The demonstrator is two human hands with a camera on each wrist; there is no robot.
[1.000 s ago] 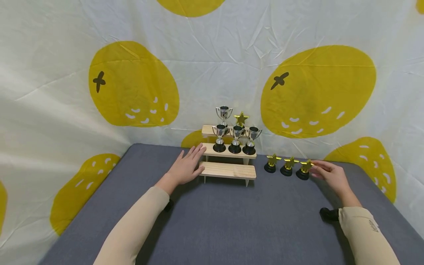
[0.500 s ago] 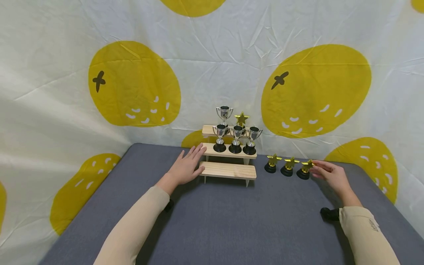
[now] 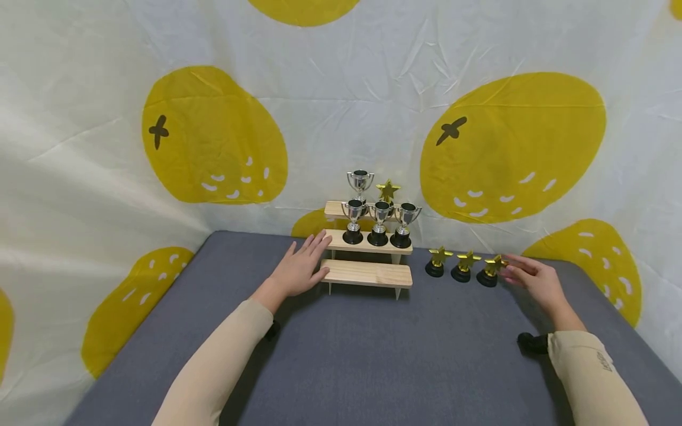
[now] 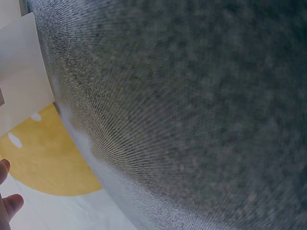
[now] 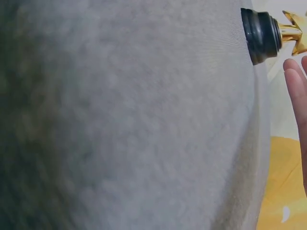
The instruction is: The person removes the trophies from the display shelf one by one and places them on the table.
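My left hand [image 3: 301, 264] lies with fingers spread and straight against the left ends of a three-step wooden display stand [image 3: 367, 274]. At the right, my right hand [image 3: 535, 284] is beside the rightmost gold star trophy [image 3: 490, 272], its fingertips right at the star's edge. In the right wrist view, straight fingers [image 5: 297, 91] lie close to that trophy's gold star, above a black base [image 5: 261, 37]. Two more star trophies, one in the middle [image 3: 465, 267] and one nearer the stand [image 3: 437, 262], stand upright in the same row.
Three silver cup trophies [image 3: 379, 222] line the stand's middle step. On the top step are another silver cup [image 3: 360, 183] and a gold star trophy [image 3: 388, 190], partly hidden by the front cups. A white curtain with yellow fruit prints [image 3: 346, 130] hangs behind the grey table [image 3: 367, 367].
My right fingertips have shifted very slightly at the rightmost star trophy, which stays in about the same spot. The left hand has not moved.
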